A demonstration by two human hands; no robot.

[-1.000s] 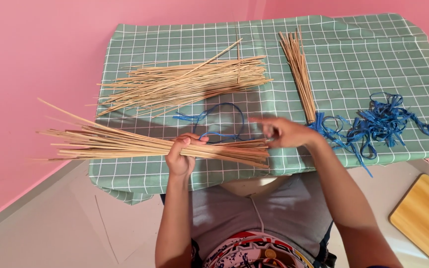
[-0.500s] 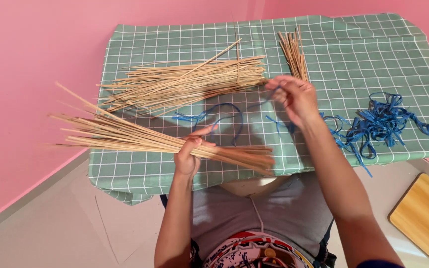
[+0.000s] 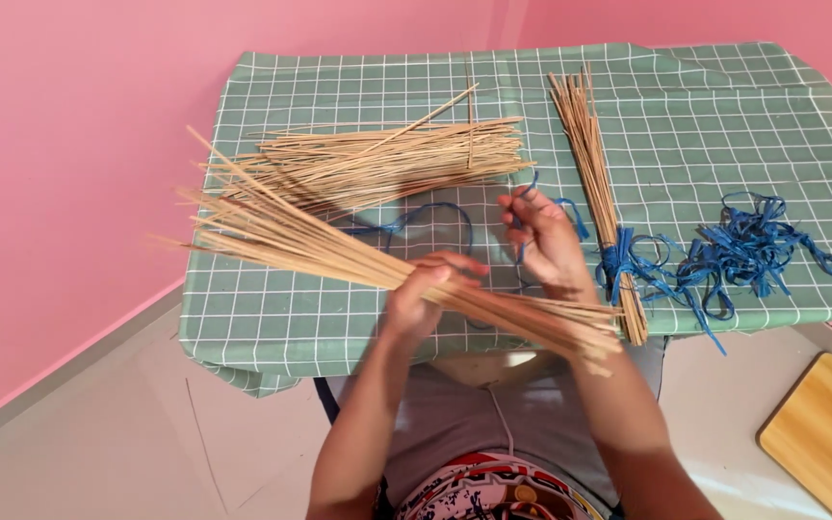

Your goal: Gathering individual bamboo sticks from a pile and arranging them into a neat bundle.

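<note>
Against the pink wall (image 3: 69, 144) on the left, the fanned thin ends of the held bundle of sticks (image 3: 339, 252) now reach higher and further over the green checked cloth (image 3: 724, 125) than a second ago, when the bundle lay almost level along the near edge of the worktop. Its long axis now runs on a slant: thin tips up and to the left, thick cut ends down and to the right, past the near edge of the cloth and above the person's lap. The left hand (image 3: 421, 300) has slid to the right with it and stays clenched round the middle of the bundle. Behind it a loose pile of sticks (image 3: 387, 166) lies roughly level on the cloth, unchanged. The right hand (image 3: 543, 241), which half a second ago was raised near the far sticks, has come down close beside the left, its grip pinched on a blue strip (image 3: 524, 188) that trails back toward the bundle. To its right a tied bundle (image 3: 597, 183) lies lengthwise away from the person, a blue wrap near its near end. Further right a heap of blue strips (image 3: 753, 241) rests on the cloth, and a wooden board (image 3: 825, 433) sits on the floor at the lower right
</note>
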